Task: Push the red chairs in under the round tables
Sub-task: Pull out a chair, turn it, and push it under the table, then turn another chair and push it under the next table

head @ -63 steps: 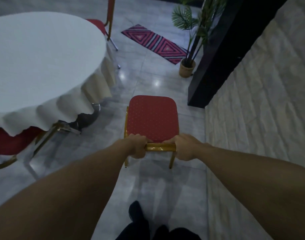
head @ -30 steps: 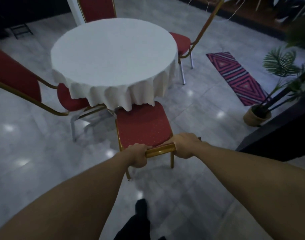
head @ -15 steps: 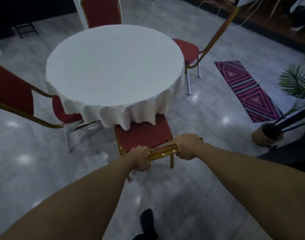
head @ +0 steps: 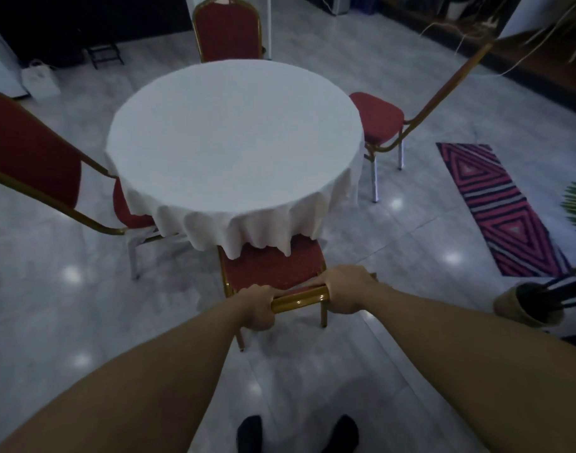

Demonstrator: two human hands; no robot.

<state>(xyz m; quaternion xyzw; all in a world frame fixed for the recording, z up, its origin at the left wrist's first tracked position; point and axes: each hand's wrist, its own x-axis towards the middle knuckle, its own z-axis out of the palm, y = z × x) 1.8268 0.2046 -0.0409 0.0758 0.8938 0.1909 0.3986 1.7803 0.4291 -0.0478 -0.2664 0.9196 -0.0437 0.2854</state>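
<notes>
A red chair (head: 273, 268) with a gold frame stands in front of me, its seat front tucked under the hanging white cloth of the round table (head: 234, 142). My left hand (head: 257, 307) and my right hand (head: 347, 294) both grip the gold top rail of its backrest. Three more red chairs stand around the table: one at the left (head: 35, 161), one at the far side (head: 228, 31), one at the right (head: 378, 117) with most of its seat showing outside the cloth.
A pink and black patterned rug (head: 499, 207) lies on the glossy tiled floor at the right. A potted palm (head: 525, 305) stands close to my right arm. A white bag (head: 40, 78) and a small dark stand sit at the far left wall.
I turned the chair from the wall side toward the table and pushed it forward. Its seat has slid further under the tablecloth, and I have stepped closer.
</notes>
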